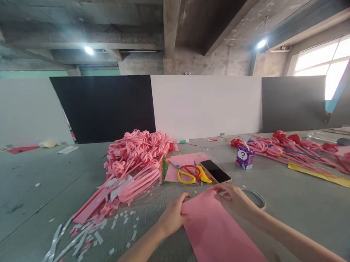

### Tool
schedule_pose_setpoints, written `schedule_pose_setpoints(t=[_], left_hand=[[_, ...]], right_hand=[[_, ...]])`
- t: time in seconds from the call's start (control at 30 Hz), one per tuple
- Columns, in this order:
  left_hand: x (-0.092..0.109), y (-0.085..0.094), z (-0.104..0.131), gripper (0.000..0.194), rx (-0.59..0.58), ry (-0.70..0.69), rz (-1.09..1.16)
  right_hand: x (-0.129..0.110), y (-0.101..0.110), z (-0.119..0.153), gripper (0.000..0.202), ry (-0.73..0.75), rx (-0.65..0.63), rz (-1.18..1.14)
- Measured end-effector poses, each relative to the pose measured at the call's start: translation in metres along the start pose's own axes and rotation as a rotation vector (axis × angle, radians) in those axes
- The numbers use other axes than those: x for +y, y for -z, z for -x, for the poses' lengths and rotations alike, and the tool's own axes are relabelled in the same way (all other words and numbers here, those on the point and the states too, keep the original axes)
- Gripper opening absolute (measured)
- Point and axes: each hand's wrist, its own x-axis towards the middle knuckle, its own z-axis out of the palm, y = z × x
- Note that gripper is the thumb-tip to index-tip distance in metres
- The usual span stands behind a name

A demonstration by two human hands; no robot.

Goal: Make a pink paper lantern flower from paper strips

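Note:
A long pink sheet of paper point(220, 233) stretches from the near edge of the view toward the middle of the table. My left hand point(175, 215) pinches its far left corner, the thumb over the paper. At the far right corner, my right hand point(230, 196) holds the same sheet between bent fingers. Just beyond the sheet lie scissors point(186, 176) with red and yellow handles, resting on a stack of pink paper point(173, 162). Beside them are a small yellow tool point(205, 175) and a black-screened phone point(216, 171).
To the left is a heap of pink paper-strip flowers point(138, 152), with paper scraps point(121, 222) scattered nearer. A roll of tape point(257, 197) lies by my right wrist. Farther right are a purple box point(245, 157), red and pink flowers point(294, 145) and a yellow strip point(324, 176).

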Motion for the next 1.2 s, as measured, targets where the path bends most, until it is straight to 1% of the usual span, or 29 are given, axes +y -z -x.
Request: schedule_pose_setpoints(t=[0.07, 0.13, 0.2, 0.27, 0.33, 0.43, 0.53, 0.6, 0.63, 0.7, 0.77, 0.8, 0.87, 0.93, 1.0, 1.1, 1.13, 1.2], left_hand=[[-0.007, 0.005, 0.005, 0.041, 0.068, 0.01, 0.151], [-0.015, 0.012, 0.009, 0.043, 0.108, 0.051, 0.31], [-0.022, 0.02, 0.009, 0.049, 0.091, 0.099, 0.374], [-0.026, 0.03, 0.009, 0.049, 0.061, 0.122, 0.353], [-0.027, 0.039, 0.007, 0.043, 0.033, 0.119, 0.29], [-0.023, 0.05, 0.002, 0.026, -0.024, 0.081, 0.164], [-0.013, 0.053, -0.003, 0.007, -0.058, 0.015, 0.03], [-0.003, 0.049, -0.008, 0.005, -0.091, -0.036, -0.029], [0.003, 0.045, -0.01, 0.009, -0.111, -0.064, -0.052], [0.015, 0.034, -0.015, 0.026, -0.13, -0.124, -0.093], [0.027, 0.021, -0.018, 0.044, -0.084, -0.205, -0.166], [0.033, 0.014, -0.018, 0.048, -0.049, -0.244, -0.22], [0.043, 0.001, -0.014, 0.05, 0.033, -0.34, -0.415], [0.049, -0.011, -0.001, 0.051, 0.052, -0.368, -0.562], [0.05, -0.02, 0.016, 0.053, 0.015, -0.315, -0.621], [0.038, -0.027, 0.043, 0.057, -0.179, -0.235, -0.613], [0.032, -0.029, 0.049, 0.059, -0.21, -0.226, -0.598], [0.018, -0.031, 0.059, 0.062, -0.209, -0.228, -0.584]], right_hand=[[0.007, -0.004, 0.008, 0.039, -0.055, 0.038, -0.078], [0.011, -0.007, 0.013, 0.053, -0.124, 0.056, -0.241], [0.01, -0.008, 0.015, 0.059, -0.151, -0.003, -0.438], [0.002, -0.009, 0.016, 0.059, -0.12, -0.09, -0.568], [-0.009, -0.009, 0.018, 0.061, -0.079, -0.118, -0.608], [-0.027, -0.012, 0.024, 0.061, -0.033, -0.1, -0.564], [-0.04, -0.016, 0.032, 0.06, -0.028, -0.145, -0.447], [-0.046, -0.02, 0.037, 0.058, -0.003, -0.179, -0.34], [-0.048, -0.022, 0.039, 0.056, 0.017, -0.179, -0.283], [-0.049, -0.026, 0.042, 0.052, 0.044, -0.168, -0.177], [-0.046, -0.03, 0.043, 0.047, 0.034, -0.145, -0.095], [-0.043, -0.032, 0.044, 0.045, 0.017, -0.131, -0.068], [-0.036, -0.034, 0.045, 0.042, -0.03, -0.086, -0.032], [-0.029, -0.035, 0.045, 0.038, -0.067, -0.029, -0.004], [-0.024, -0.033, 0.045, 0.033, -0.068, 0.011, 0.019], [-0.019, -0.029, 0.043, 0.025, -0.058, -0.007, 0.027], [-0.018, -0.028, 0.043, 0.023, -0.072, -0.025, 0.032], [-0.016, -0.024, 0.041, 0.022, -0.116, -0.051, 0.065]])
